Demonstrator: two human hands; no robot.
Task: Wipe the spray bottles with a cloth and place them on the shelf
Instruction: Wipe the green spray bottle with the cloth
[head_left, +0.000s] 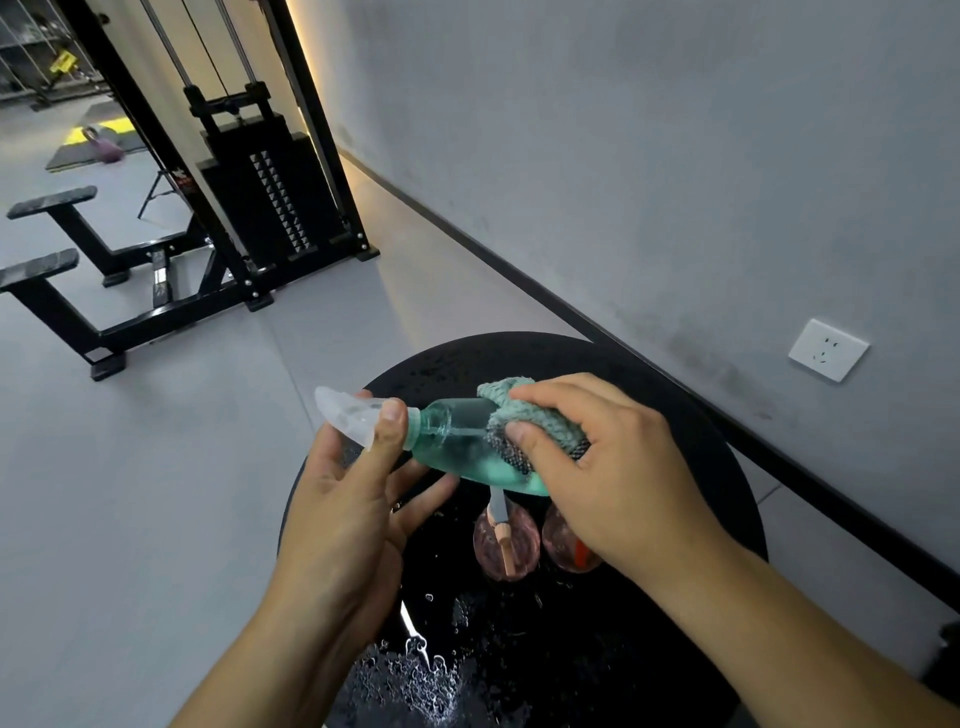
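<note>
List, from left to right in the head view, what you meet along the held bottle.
Clear spray head → left hand's thumb → green bottle → cloth → right hand.

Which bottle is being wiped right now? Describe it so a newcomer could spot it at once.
Find the round black table by the grey wall. Above it, the left hand holds a bottle sideways by its neck while the right hand presses a cloth round it. It is teal with a clear sprayer; the two bottles standing below are pink.
</note>
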